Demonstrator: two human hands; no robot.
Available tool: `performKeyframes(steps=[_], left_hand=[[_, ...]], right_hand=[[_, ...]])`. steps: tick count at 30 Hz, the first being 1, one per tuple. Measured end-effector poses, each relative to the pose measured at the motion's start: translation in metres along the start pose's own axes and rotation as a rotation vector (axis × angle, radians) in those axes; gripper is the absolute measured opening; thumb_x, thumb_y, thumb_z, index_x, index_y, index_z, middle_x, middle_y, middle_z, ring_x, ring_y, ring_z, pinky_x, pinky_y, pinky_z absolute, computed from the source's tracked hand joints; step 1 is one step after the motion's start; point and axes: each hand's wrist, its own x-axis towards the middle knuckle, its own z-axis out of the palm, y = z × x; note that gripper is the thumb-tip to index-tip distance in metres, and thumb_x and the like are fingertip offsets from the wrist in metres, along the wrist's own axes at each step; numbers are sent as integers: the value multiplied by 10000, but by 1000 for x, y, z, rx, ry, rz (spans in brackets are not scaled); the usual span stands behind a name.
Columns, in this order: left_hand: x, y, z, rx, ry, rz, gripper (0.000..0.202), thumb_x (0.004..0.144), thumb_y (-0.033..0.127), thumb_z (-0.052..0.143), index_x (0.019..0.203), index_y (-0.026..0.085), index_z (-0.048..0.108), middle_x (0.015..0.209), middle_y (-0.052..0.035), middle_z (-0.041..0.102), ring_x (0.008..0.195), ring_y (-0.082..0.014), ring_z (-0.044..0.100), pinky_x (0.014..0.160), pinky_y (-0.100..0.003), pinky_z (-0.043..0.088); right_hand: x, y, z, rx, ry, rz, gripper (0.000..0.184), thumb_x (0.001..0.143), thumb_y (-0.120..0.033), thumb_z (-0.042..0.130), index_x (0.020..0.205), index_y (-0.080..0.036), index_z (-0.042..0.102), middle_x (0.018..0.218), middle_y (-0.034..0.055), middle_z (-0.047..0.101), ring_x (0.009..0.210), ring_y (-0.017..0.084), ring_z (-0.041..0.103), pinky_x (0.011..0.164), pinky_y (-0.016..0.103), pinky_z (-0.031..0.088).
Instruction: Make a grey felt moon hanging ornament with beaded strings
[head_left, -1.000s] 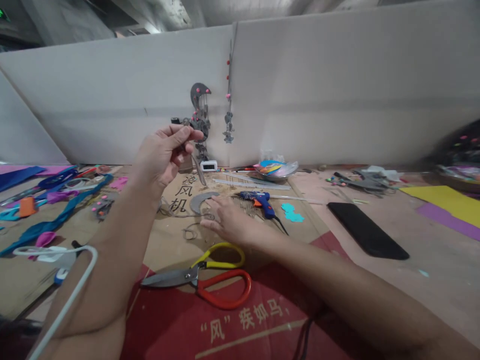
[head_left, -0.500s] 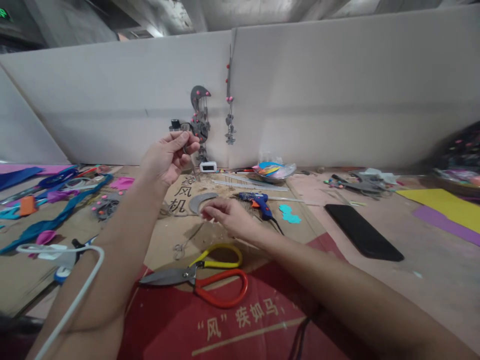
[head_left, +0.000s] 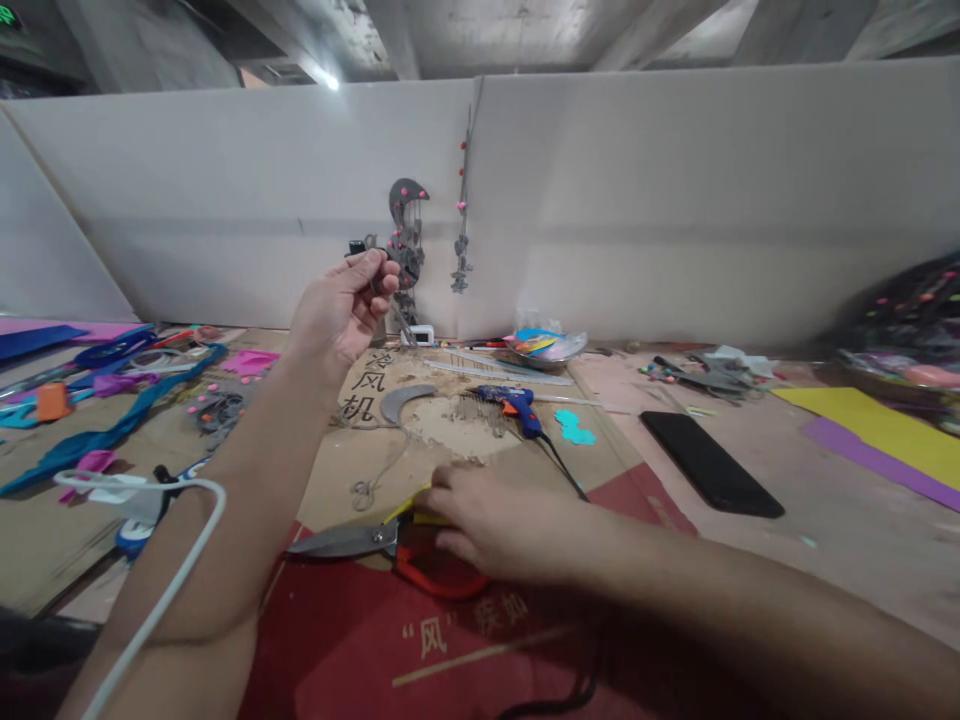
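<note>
My left hand [head_left: 343, 312] is raised above the table, thumb and fingers pinched on a thin grey strand [head_left: 401, 326] that hangs down from the pinch. My right hand [head_left: 491, 522] lies low near me, with its fingers curled over the yellow and red handles of a big pair of scissors [head_left: 341, 540]. The scissors' blades point left on the cardboard. A loose grey string [head_left: 373, 482] lies just beyond the scissors, and a grey crescent piece [head_left: 405, 401] lies farther out.
A blue glue gun [head_left: 514, 401], a cyan cutout [head_left: 576, 428] and a metal bowl [head_left: 546, 346] sit behind. A black phone [head_left: 709, 463] lies right, near yellow foam [head_left: 877, 420]. Grey beaded ornaments [head_left: 409, 232] hang on the white wall. Coloured foam scraps [head_left: 105, 435] cover the left side.
My right hand has left the spot by the grey crescent and string and pulled back towards me onto the scissors' handles. My left hand stays raised with its pinch.
</note>
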Motion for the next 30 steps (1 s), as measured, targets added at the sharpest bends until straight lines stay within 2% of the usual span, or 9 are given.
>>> performKeyframes(steps=[3,7,10,14,17,20,23,26,30], left_hand=[[1,0,-1,-16,12,14,61,801,216,648,769,166,635,677,-33,666,561,-92,627,380,-136,425],[3,2,-3,-44,21,25,74,799,203,649,749,155,623,658,-21,652,540,-74,613,379,-124,405],[5,6,-8,-47,34,51,84,790,163,648,714,150,615,649,-14,647,531,-61,601,387,-116,391],[8,11,-17,-48,70,108,98,769,154,668,691,152,608,639,-9,644,528,-52,588,398,-112,385],[11,9,-22,-43,85,138,101,759,160,678,689,156,606,641,-7,645,533,-53,587,406,-115,387],[13,3,-23,-7,77,151,94,756,149,673,686,149,610,634,-10,642,516,-51,575,400,-123,375],[14,-4,-21,83,50,168,98,748,144,673,669,134,615,602,-19,633,479,-51,551,381,-135,349],[11,-11,-17,166,5,174,109,730,161,692,658,130,617,615,-35,648,480,-55,555,383,-144,346],[5,-19,-9,219,-60,141,141,706,206,722,672,131,607,648,-47,667,477,-61,561,386,-155,352]], right_hand=[[-11,-10,8,-187,-49,-72,545,758,-172,592,1288,-138,469,1143,168,570,1015,259,547,804,344,449],[-4,-11,13,-133,-63,33,627,723,-134,547,1332,-187,408,1065,145,597,844,218,597,645,283,441],[0,-7,13,52,-14,152,564,737,-209,559,1291,-219,450,977,100,633,792,208,612,632,277,433],[-1,-1,17,464,140,223,457,807,-259,522,1259,-244,453,905,47,632,756,166,603,661,270,445],[2,2,21,869,206,177,412,819,-282,503,1219,-237,414,832,8,579,672,133,573,614,266,454],[11,5,16,1164,362,72,459,778,-302,561,1198,-257,380,888,10,553,779,143,578,668,280,479],[20,9,4,1281,467,81,478,753,-291,600,1183,-264,394,850,-15,528,716,123,581,654,282,505],[23,13,-9,1310,469,99,248,834,-375,513,1025,-222,471,692,-49,482,510,91,522,504,257,495],[18,16,-20,1358,473,126,251,853,-460,486,840,-210,461,644,-42,490,464,95,500,404,246,477]])
